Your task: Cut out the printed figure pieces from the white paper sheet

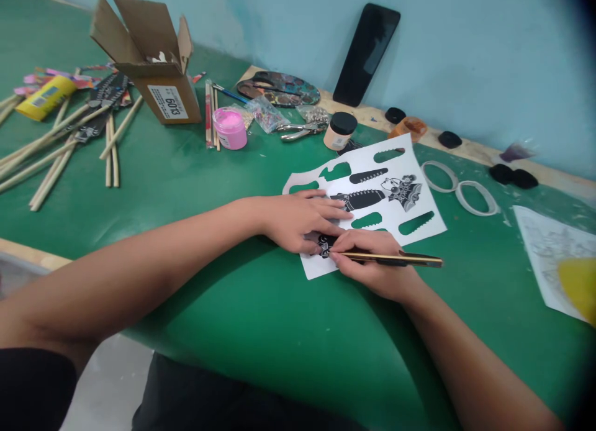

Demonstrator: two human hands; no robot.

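A white paper sheet (421, 223) printed with black figures lies on the table, with several shapes cut out of it. Across its left part my left hand (298, 220) rests flat, fingers spread and pressing on the paper. My right hand (379, 263) pinches a slim gold-and-black craft knife (419, 259). The knife's tip end points left, at a small black-and-white printed shape (325, 244) near the sheet's lower edge, close to my left thumb. My right fingers partly hide that shape, and the blade is too small to make out.
Behind the sheet stand a pink jar (230, 130), a black-lidded jar (341, 131) and a phone (367, 55) against the wall. Pliers (300, 130) and a palette (279, 88) are nearby. Left are a cardboard box (165, 102) and wooden sticks (51, 133); right, tape rings (477, 198).
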